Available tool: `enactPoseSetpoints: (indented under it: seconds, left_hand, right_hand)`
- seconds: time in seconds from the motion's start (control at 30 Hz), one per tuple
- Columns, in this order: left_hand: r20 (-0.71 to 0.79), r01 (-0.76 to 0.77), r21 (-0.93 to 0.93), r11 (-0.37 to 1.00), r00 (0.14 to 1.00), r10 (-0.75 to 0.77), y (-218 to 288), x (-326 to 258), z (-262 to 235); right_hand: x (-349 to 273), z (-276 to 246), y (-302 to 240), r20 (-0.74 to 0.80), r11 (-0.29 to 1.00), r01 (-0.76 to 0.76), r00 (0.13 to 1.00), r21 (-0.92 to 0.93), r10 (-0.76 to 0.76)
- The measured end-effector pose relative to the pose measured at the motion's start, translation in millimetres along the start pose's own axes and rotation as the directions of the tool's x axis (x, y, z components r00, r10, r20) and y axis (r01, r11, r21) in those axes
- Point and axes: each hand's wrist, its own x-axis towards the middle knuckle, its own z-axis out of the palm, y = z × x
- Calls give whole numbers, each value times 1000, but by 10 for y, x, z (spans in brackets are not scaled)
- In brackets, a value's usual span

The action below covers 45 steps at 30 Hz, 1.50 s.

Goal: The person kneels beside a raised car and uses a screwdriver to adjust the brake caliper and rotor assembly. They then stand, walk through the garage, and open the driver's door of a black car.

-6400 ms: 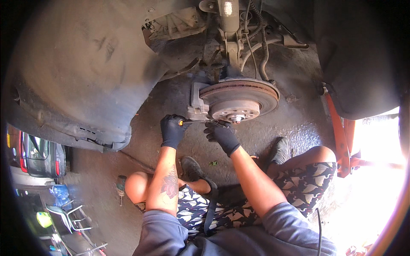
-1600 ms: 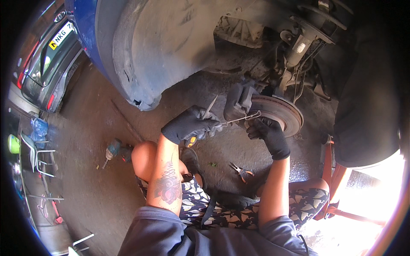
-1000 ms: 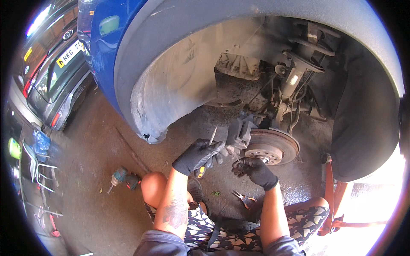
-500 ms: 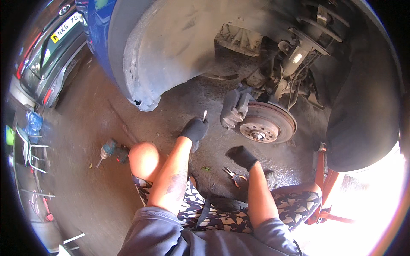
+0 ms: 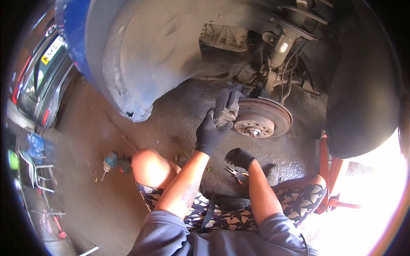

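My left hand [image 5: 209, 135], in a black glove, reaches up to the brake caliper [image 5: 227, 104] at the left edge of the rusty brake disc [image 5: 265, 114]. Its fingers wrap round the lower side of the caliper; whether a small piece is also in the palm is hidden. Below the disc, apart from it, hovers my right hand [image 5: 240, 158], gloved in black too. Those fingers are curled in, and what they hold, if anything, does not show. Just under that hand, pliers [image 5: 237, 175] with orange and black handles lie on the floor.
A blue fender [image 5: 72, 38] and wheel arch liner [image 5: 141, 55] curve overhead. Above the disc stands the strut [image 5: 282, 49]. An orange-red jack [image 5: 325, 170] is at the right. A cordless power tool [image 5: 110, 162] lies by my left knee; another car [image 5: 45, 85] stands far left.
My left hand has moved up and right onto the caliper; the small pale-tipped piece that stuck out of it no longer shows. My right hand stays near the same place. The view has shifted slightly.
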Motion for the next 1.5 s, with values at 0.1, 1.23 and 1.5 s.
enactPoseSetpoints:
  seconds: [0.1,1.23,1.5]
  left_hand:
    - [-50,126,123,984,991,-120,157,-88,192]
    - [296,530,-675,514,832,-469,-232,381,-283]
    - [436,615,-541,573,788,-435,-150,317,-201]
  right_hand:
    - [36,47,77,-33,919,323,940,-228,-339]
    - [-105,-157,-1305,-799,978,156,602,139,18]
    - [121,-306,-1603,-756,854,334,647,399,101]
